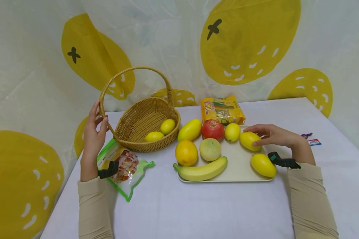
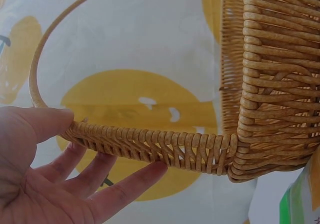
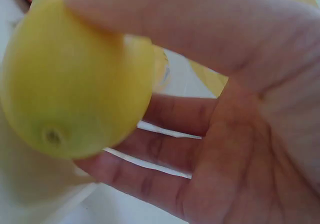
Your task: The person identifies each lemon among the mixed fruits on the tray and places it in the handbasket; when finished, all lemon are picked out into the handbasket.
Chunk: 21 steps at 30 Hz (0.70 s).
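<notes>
My left hand [image 1: 98, 117] stands upright at the wicker basket [image 1: 146, 146] on the left. Its thumb rests on the base of the basket handle [image 2: 150, 146] and its straight fingers [image 2: 95, 176] lie spread behind it. Two lemons [image 1: 167, 126] lie inside the basket. My right hand [image 1: 255, 136] grips a yellow lemon-like fruit [image 1: 249, 140] at the back right of the cream tray [image 1: 239, 166]. In the right wrist view the thumb lies over that fruit [image 3: 75, 89] and the fingers [image 3: 165, 114] curl behind it.
The tray also carries a banana [image 1: 201, 170], an orange [image 1: 186, 152], a pale green fruit [image 1: 210, 149], a red fruit [image 1: 213, 129], a lemon [image 1: 232, 131] and a yellow fruit [image 1: 263, 165]. A yellow mango [image 1: 189, 130] lies beside the basket. A yellow packet [image 1: 222, 111] and a green-edged packet [image 1: 128, 169] lie nearby.
</notes>
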### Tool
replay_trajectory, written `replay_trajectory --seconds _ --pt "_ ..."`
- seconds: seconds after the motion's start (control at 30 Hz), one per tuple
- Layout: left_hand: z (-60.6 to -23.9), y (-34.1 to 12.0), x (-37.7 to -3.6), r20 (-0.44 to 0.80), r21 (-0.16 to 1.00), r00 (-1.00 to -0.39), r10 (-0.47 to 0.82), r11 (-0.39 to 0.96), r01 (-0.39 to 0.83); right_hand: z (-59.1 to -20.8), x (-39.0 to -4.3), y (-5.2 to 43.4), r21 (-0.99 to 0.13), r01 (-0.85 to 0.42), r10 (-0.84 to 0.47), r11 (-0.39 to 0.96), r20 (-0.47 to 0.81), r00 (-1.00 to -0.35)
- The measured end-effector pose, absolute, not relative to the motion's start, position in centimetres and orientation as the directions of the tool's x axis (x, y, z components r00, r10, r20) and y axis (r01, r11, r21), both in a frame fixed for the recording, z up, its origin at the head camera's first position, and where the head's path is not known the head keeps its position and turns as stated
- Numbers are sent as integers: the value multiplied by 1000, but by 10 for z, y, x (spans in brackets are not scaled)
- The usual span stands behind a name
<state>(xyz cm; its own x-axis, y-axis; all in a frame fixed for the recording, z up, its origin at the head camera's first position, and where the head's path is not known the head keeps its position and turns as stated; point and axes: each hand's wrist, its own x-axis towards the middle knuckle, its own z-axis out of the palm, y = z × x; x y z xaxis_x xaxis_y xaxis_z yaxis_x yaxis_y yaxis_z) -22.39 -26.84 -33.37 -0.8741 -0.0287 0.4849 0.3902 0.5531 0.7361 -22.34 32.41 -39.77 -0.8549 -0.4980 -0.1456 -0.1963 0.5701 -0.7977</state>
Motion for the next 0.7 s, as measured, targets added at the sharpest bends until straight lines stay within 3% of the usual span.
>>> replay_trajectory --seconds 0.43,0.7 --pt "-334 -269 -224 486 741 -874 -24 543 397 -382 -216 319 -820 -304 -527 485 4 -850" --pt "-333 -268 -224 482 748 -876 -26 534 395 -368 -212 306 -871 -386 -572 304 157 -805"
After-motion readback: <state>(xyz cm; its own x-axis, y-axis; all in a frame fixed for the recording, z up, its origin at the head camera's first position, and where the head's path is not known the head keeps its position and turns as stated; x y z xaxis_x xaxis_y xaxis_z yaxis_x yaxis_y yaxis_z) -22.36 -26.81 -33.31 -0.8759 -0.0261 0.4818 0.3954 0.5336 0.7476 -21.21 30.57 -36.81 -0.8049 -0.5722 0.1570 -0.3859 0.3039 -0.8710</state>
